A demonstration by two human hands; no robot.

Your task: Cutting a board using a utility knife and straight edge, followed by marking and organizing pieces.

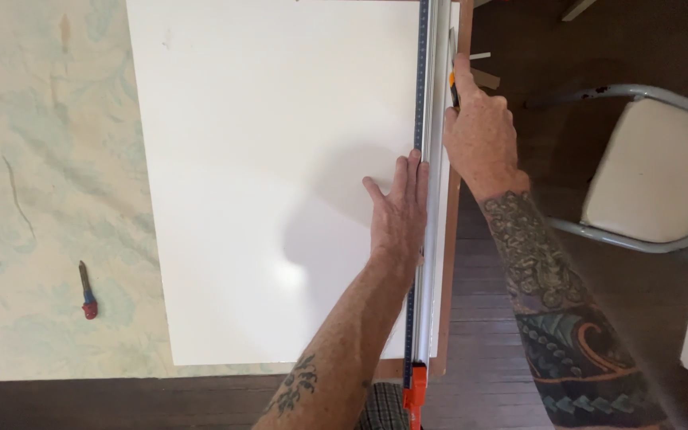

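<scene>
The left hand [398,209] is pressing flat, fingers wide, on the long metal ruler [422,119]; the right hand [478,127] is gripping a yellow knife [453,86]. The ruler might slip, spoiling the big white board [272,175].

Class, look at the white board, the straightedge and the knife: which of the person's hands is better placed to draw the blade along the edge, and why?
Probably the right hand: it already grips the knife beside the straightedge. The left hand lies flat on the white board, against the straightedge.
</scene>
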